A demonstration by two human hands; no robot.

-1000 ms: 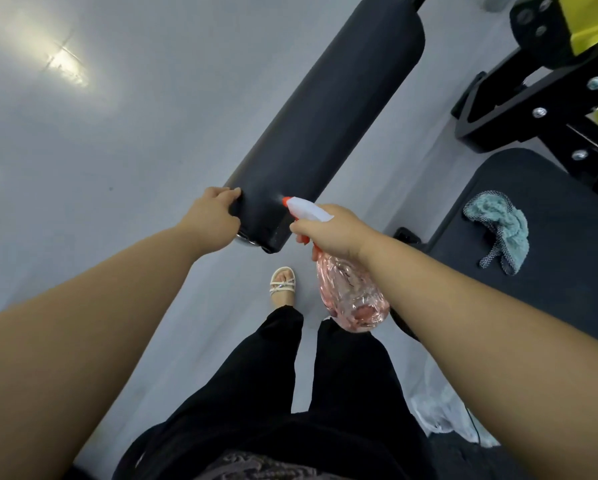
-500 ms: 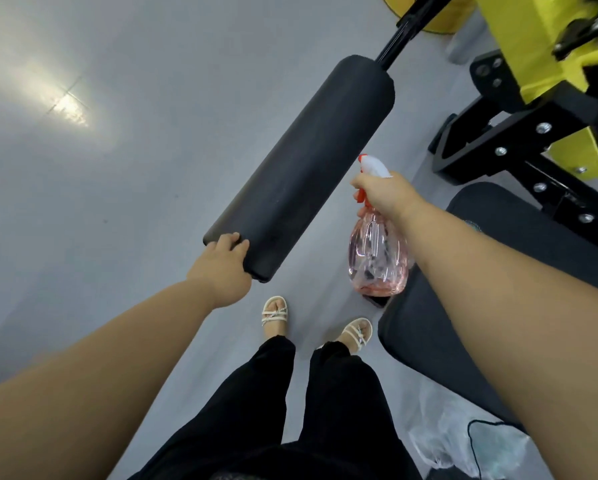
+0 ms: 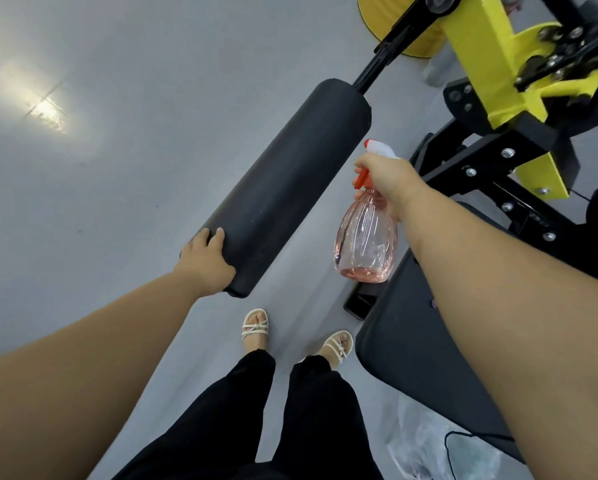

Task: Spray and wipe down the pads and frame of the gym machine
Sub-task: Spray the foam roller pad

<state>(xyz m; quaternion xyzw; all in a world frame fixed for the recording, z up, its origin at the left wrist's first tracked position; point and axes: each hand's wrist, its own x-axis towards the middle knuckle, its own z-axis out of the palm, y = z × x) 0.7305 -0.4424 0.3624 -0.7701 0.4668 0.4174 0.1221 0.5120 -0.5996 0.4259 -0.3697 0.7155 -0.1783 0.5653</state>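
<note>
A long black roller pad (image 3: pixel 290 181) runs diagonally from the centre toward the upper right, fixed on a black bar. My left hand (image 3: pixel 205 259) grips its near end, fingers curled over the top edge. My right hand (image 3: pixel 385 176) holds a pink see-through spray bottle (image 3: pixel 365 239) by its white and orange trigger head, nozzle aimed at the roller's right side, a short gap away. The bottle holds a little liquid at the bottom. The yellow and black machine frame (image 3: pixel 491 109) stands at the upper right.
A black seat pad (image 3: pixel 425 358) lies under my right forearm at the lower right. A clear plastic bag (image 3: pixel 425 448) sits by its near edge. My legs and sandalled feet (image 3: pixel 256 327) stand on the grey floor (image 3: pixel 100 168) between roller and seat.
My right hand carried the bottle from the roller's near end up along its right side. The view tilted up, showing more of the frame. My left hand kept its grip.
</note>
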